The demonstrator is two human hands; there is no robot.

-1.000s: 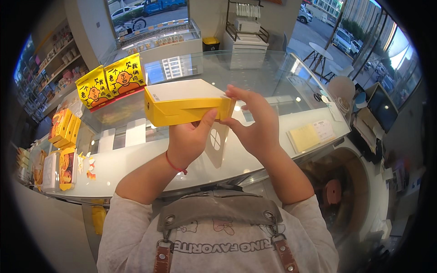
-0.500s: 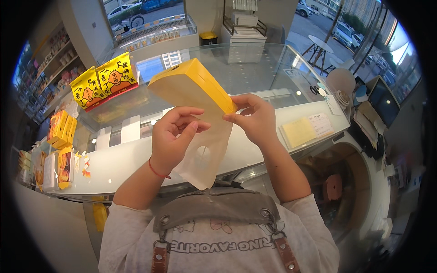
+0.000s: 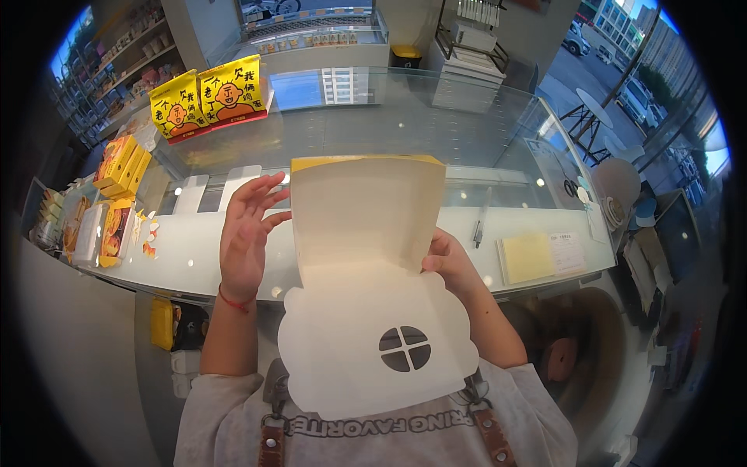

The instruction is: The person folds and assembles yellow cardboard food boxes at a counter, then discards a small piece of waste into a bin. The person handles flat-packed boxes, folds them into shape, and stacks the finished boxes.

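A yellow cardboard food box point(image 3: 366, 210) is held up in front of me, its white inside facing me. Its wide lid flap point(image 3: 334, 342) hangs down toward my chest, with scalloped sides and a round cut-out window split in four. On the right, my right hand point(image 3: 450, 266) pinches the box near the fold between its body and the flap; some fingers are hidden behind the card. My left hand point(image 3: 250, 233) is open beside the left wall, fingers stretched out and the tips close to the edge. Whether they touch it I cannot tell.
Beneath the box runs a glass-topped counter point(image 3: 327, 128). Yellow printed bags point(image 3: 226, 93) stand at the far left, with small yellow boxes point(image 3: 120, 167) nearer. To the right lie a pen point(image 3: 480, 222), a yellow notepad point(image 3: 527, 258) and black-handled scissors point(image 3: 572, 188).
The box has turned from tilted sideways to facing me squarely, its flap now spread wide. My left hand has moved left, away from the flap; my right hand has lowered, still gripping the box.
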